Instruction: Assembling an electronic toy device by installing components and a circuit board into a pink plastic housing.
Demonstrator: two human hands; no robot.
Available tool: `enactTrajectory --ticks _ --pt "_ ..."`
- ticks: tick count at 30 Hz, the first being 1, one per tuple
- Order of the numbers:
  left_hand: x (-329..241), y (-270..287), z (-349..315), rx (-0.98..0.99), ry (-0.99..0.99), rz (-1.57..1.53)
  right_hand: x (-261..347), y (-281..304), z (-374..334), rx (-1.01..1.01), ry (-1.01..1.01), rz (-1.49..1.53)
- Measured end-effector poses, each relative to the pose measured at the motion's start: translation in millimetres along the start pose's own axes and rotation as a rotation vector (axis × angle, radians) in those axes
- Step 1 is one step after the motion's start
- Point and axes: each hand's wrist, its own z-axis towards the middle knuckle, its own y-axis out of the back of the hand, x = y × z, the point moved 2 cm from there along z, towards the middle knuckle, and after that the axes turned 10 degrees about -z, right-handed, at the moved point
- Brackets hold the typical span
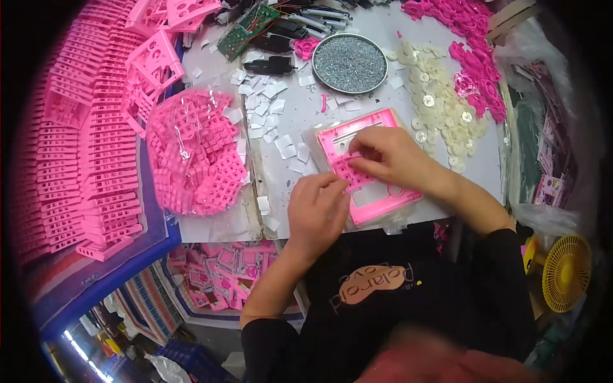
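In front of me lies a pink plastic housing (382, 209), a shallow rectangular frame with cut-out windows, tilted on clear plastic film. A pink button pad (353, 175) with many small holes sits across its middle. My right hand (397, 156) reaches over from the right, thumb and forefinger pinched at the pad's upper edge. At the pad's lower left edge is my left hand (317, 207), its fingers bent together and fingertips touching the pad. The fingers partly hide the pad, so I cannot tell whether it is fully seated.
A round dish of small screws (350, 62) stands beyond the housing. White paper squares (269, 110), a bag of pink button pads (196, 153) and stacked pink housings (96, 159) lie left. Whitish discs (440, 105) and magenta parts (480, 60) lie right, above a yellow fan (567, 273).
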Motion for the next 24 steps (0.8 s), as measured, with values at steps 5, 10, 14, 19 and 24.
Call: enactTrajectory --ticks 5,10,14,19,24 --pt "7 -7 1 0.138 -0.114 0.208 6 2 0 -0.210 0.202 -0.359" --pt "2 4 9 0.177 -0.146 0.163 12 18 -10 -0.075 0.371 -0.386" --pt "-1 25 18 0.112 -0.137 0.153 14 -1 -26 0.289 0.401 -0.532" --pt "-25 64 31 0.098 -0.156 0.181 33 -13 -45 0.297 0.311 -0.673" --pt "-23 125 103 0.079 -0.107 0.373 43 -14 -44 0.330 0.290 -0.734"
